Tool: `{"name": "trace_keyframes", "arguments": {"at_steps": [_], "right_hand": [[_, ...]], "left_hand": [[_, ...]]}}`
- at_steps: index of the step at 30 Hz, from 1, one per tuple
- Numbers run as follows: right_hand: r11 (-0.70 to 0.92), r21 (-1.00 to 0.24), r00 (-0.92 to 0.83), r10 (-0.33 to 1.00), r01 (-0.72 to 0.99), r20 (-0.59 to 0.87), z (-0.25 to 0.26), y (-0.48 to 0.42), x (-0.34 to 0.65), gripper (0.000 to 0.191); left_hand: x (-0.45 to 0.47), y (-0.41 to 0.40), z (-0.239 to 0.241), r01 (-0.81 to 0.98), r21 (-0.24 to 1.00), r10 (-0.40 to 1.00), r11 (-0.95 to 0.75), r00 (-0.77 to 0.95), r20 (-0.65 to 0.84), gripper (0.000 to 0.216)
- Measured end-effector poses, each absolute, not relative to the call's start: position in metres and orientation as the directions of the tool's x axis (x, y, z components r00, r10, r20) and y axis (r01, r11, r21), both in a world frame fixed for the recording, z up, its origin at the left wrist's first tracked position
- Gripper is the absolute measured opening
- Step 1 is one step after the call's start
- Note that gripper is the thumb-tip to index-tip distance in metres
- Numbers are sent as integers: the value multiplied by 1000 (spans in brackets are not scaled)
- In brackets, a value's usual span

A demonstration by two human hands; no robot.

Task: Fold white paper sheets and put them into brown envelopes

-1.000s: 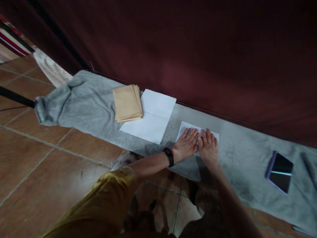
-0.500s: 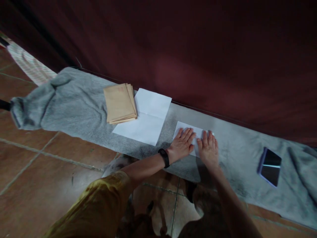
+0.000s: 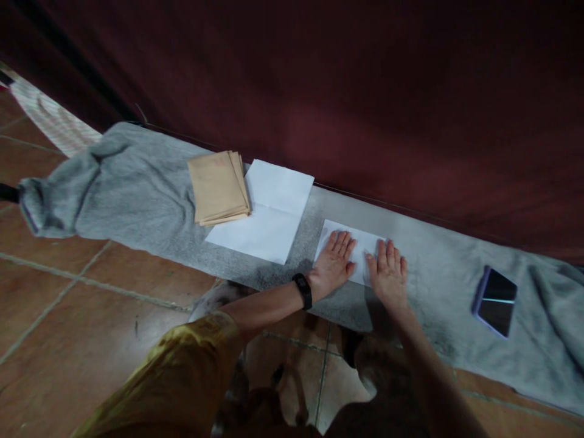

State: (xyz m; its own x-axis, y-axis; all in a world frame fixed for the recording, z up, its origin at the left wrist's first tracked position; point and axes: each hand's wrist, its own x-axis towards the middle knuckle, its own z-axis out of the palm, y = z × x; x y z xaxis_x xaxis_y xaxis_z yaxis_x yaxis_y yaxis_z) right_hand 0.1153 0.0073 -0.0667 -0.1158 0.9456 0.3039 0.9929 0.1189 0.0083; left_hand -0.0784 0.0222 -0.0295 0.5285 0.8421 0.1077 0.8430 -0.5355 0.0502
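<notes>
In the head view, the left hand [image 3: 332, 261] and the right hand [image 3: 389, 274] lie palm down, side by side, on a small folded paper [image 3: 364, 242]. The fingers are stretched flat and grasp nothing. The paper rests on a grey cloth [image 3: 150, 201] spread over the tiled floor [image 3: 68, 316], close to a maroon curtain [image 3: 365, 91]. To the left, well apart from the hands, a stack of brown envelopes [image 3: 218, 188] overlaps a larger open sheet [image 3: 269, 222]. A phone [image 3: 496, 300] lies off to the right.

The step appears to be pressing a fold flat. Any next move would call for firm, even pressure along the crease while one palm pins the paper, since the soft cloth beneath gives little support.
</notes>
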Motion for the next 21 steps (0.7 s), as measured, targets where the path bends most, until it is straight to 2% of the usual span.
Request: {"name": "trace_keyframes", "arguments": {"at_steps": [12,17,21], "right_hand": [[104,-4,-99,953,995,285,-62,6,114,67],[95,-27,-80,940,995,332,-62,4,110,65],[62,-41,-44,940,997,338,-64,7,105,63]], "left_hand": [[-79,22,-33,832,87,836,-547,538,112,62],[-89,26,-40,816,167,829,-553,520,205,69],[-98,39,-46,861,172,868,-478,433,243,73]]}}
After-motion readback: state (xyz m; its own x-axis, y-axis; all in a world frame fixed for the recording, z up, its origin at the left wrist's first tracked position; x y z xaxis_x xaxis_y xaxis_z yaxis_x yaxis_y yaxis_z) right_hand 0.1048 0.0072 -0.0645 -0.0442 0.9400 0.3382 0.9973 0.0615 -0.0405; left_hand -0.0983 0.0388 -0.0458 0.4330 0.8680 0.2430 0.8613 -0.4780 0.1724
